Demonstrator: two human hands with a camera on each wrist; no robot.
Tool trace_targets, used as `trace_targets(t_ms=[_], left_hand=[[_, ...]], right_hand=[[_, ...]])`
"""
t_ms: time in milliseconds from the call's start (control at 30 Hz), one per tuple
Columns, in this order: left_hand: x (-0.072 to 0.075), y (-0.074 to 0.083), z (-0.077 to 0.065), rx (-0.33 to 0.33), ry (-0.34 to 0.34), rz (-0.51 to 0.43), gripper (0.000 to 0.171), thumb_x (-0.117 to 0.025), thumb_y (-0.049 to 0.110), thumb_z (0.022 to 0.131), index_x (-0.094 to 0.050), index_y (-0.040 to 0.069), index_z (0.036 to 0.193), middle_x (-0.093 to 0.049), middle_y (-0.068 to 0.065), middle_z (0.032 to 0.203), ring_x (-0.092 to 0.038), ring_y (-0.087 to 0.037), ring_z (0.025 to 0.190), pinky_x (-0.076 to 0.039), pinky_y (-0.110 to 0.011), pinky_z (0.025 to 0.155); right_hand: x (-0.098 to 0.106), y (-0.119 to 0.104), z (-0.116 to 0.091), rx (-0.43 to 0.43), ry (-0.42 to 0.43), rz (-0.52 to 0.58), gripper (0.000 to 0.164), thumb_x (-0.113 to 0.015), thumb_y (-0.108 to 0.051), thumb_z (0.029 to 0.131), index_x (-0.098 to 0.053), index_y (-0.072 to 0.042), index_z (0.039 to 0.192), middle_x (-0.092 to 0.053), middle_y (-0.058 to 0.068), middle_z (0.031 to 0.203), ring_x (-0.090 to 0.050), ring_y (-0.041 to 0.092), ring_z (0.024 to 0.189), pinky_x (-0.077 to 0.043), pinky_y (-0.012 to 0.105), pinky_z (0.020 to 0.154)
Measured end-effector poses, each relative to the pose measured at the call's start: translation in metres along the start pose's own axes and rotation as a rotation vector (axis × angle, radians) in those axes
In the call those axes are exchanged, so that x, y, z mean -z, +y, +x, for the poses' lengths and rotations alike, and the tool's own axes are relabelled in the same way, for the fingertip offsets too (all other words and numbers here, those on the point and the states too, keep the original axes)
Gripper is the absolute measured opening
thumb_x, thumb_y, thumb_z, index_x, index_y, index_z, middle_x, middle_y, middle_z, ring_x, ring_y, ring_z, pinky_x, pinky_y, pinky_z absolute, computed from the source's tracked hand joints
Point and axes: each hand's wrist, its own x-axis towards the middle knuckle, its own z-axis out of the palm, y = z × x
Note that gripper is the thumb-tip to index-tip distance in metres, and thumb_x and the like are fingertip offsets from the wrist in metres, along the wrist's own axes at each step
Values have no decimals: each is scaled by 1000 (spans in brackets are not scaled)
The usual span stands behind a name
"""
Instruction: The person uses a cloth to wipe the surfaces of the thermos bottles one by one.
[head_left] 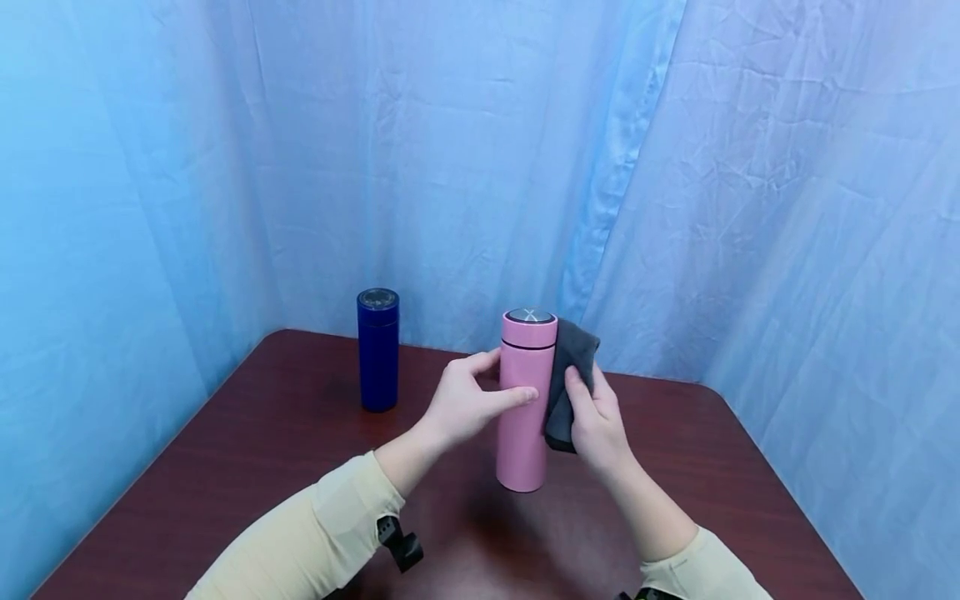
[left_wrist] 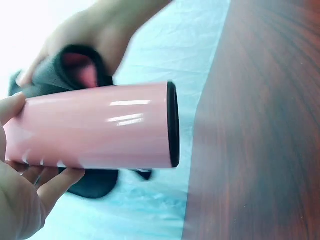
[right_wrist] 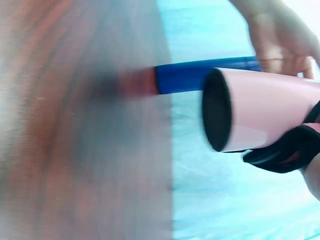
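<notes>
In the head view a pink thermos flask (head_left: 521,425) with a dark-topped lid is held upright above the table. My left hand (head_left: 468,396) grips it round its left side, thumb across the front. My right hand (head_left: 598,417) holds a folded dark grey cloth (head_left: 567,375) against the flask's right side. The flask's black base (right_wrist: 217,110) shows in the right wrist view, raised off the tabletop. A pink inner side of the cloth (left_wrist: 82,70) shows in the left wrist view, where the right hand is blurred.
A dark blue thermos flask (head_left: 378,358) stands upright on the table's left back part. The dark red-brown wooden table (head_left: 262,433) has rounded far corners. Light blue curtains (head_left: 450,167) hang close behind it and along both sides.
</notes>
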Motion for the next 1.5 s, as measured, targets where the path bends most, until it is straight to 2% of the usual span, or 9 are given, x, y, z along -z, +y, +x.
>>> trace_targets(t_ms=[100, 200, 367, 567, 733, 900, 967, 1200, 1500], left_hand=[[3, -1, 3, -3, 56, 15, 65, -85, 34, 84, -63, 12, 141, -72, -3, 117, -72, -20, 97, -60, -36, 80], [8, -4, 6, 10, 108, 16, 63, -85, 35, 84, -64, 14, 139, -72, -1, 116, -71, -20, 98, -59, -37, 81], [12, -8, 9, 52, 137, 13, 61, -84, 38, 84, -65, 16, 138, -73, 1, 115, -70, -19, 98, -59, -38, 82], [9, -10, 7, 69, 101, 10, 62, -84, 34, 85, -64, 15, 140, -73, -2, 116, -71, -18, 98, -59, -37, 82], [10, -9, 6, 82, 112, -37, 59, -83, 35, 86, -65, 14, 138, -74, -5, 113, -72, -23, 97, -60, -39, 77], [15, -14, 6, 175, 140, -82, 63, -82, 41, 86, -63, 13, 140, -72, -5, 117, -70, -23, 96, -61, -40, 72], [16, -16, 6, 196, 156, -94, 64, -82, 41, 86, -63, 12, 140, -71, -6, 119, -70, -23, 96, -61, -41, 72], [13, -18, 9, 196, 116, -189, 55, -81, 35, 88, -66, 11, 136, -72, -11, 117, -72, -25, 92, -62, -44, 72], [23, -11, 17, 247, 181, -228, 55, -83, 32, 86, -65, 9, 133, -69, -12, 115, -70, -27, 98, -61, -46, 76]], right_hand=[[-4, 14, -9, -53, -34, -36, 42, -41, -29, 112, -45, -13, 151, -64, 16, 117, -67, 24, 100, -57, 33, 83], [-7, 22, -24, -56, -75, -117, 42, -44, -25, 111, -45, -17, 153, -65, 12, 126, -67, 22, 108, -56, 31, 87], [-7, 15, -36, 109, -41, -186, 47, -46, -8, 109, -44, -17, 155, -55, 8, 146, -57, 20, 127, -49, 27, 100], [-11, -3, -11, 247, -6, -163, 53, -44, -2, 107, -41, -21, 157, -51, 4, 151, -52, 22, 132, -45, 28, 106], [-14, 15, -6, 174, -57, -209, 53, -46, -6, 108, -37, -19, 159, -45, 2, 156, -46, 21, 139, -43, 30, 108], [-9, 35, -32, 72, -103, -324, 46, -52, -11, 107, -48, -16, 152, -60, 3, 140, -63, 15, 117, -54, 27, 92], [-9, 36, -39, 147, -133, -374, 47, -55, -8, 105, -49, -13, 152, -58, 7, 144, -62, 18, 122, -52, 26, 96], [-21, 17, -28, 696, -129, -551, 41, -50, -16, 108, -55, 6, 142, -45, 30, 149, -40, 48, 140, -34, 34, 114], [-24, 31, -38, 837, -156, -765, 38, -46, -21, 108, -65, 0, 134, -50, 30, 145, -45, 50, 135, -37, 34, 111]])
